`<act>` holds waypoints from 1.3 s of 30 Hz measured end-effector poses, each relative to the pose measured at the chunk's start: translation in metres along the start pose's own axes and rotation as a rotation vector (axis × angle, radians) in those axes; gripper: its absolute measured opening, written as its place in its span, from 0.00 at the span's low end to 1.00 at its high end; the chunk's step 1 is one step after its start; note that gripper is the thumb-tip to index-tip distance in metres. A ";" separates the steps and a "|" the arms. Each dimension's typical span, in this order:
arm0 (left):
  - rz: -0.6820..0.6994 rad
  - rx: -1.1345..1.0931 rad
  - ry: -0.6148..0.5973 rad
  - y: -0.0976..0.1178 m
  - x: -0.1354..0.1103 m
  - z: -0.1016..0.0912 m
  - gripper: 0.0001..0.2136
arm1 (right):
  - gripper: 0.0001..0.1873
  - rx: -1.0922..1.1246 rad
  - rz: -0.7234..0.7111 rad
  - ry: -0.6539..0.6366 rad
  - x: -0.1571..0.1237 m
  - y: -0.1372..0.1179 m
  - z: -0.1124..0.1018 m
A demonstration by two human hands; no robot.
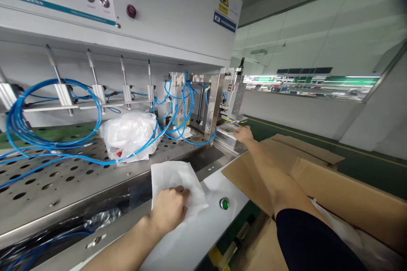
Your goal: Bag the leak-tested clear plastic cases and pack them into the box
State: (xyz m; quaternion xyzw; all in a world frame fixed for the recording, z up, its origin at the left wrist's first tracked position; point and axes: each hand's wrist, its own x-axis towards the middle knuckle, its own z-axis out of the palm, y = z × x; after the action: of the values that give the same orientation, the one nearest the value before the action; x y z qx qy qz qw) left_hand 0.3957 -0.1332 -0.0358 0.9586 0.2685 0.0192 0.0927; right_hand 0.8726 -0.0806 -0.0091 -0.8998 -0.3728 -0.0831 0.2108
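On a factory floor, at a steel machine table (41, 194), the left hand (168, 209) curls down over a white cloth (178, 180), pinning it flat to the ledge. The right hand (244, 134) stretches across to a metal fixture (227, 130); its fingers are hidden, so its grip cannot be told. A green push button (224, 203) sits just beside the cloth, within easy reach. Blue pneumatic tubing (178, 110) loops to the machine's cylinders, draping over a plastic bag (129, 135). Cardboard sheets (302, 165) lie under the right forearm.

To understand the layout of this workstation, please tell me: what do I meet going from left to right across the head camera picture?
Coiled blue pneumatic tubing → clear plastic bag → left hand → green push button → right hand → cardboard flaps
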 end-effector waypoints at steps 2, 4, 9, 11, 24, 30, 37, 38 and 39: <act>0.011 0.000 0.008 0.000 0.000 0.000 0.13 | 0.11 0.035 -0.013 0.019 0.001 0.003 -0.001; 0.015 -0.001 0.015 -0.001 -0.001 0.001 0.13 | 0.13 0.075 -0.014 0.077 0.002 0.006 -0.001; 0.026 -0.005 0.025 -0.002 0.000 0.005 0.14 | 0.12 0.168 -0.013 0.171 0.008 0.013 0.004; 0.027 -0.006 0.028 -0.003 0.001 0.005 0.13 | 0.11 0.198 -0.014 0.148 0.013 0.017 0.005; 0.025 0.011 0.035 -0.003 -0.001 0.003 0.13 | 0.12 0.321 0.152 0.272 0.009 0.018 0.002; -0.029 -0.066 0.092 -0.008 -0.005 -0.008 0.15 | 0.13 0.356 0.054 0.235 -0.049 0.042 -0.032; -0.249 -0.094 0.247 -0.017 -0.012 -0.021 0.12 | 0.13 0.562 -0.405 0.232 -0.208 0.017 -0.094; -0.263 -0.098 0.255 -0.017 -0.013 -0.021 0.12 | 0.11 0.548 -0.516 0.265 -0.234 0.008 -0.104; -0.268 -0.102 0.261 -0.016 -0.014 -0.021 0.12 | 0.09 0.506 -0.633 0.286 -0.259 -0.001 -0.113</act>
State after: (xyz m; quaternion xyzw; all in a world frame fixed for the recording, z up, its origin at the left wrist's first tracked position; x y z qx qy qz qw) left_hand 0.3737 -0.1234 -0.0177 0.8977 0.4022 0.1445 0.1071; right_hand 0.6896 -0.2951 0.0134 -0.6405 -0.6059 -0.1736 0.4388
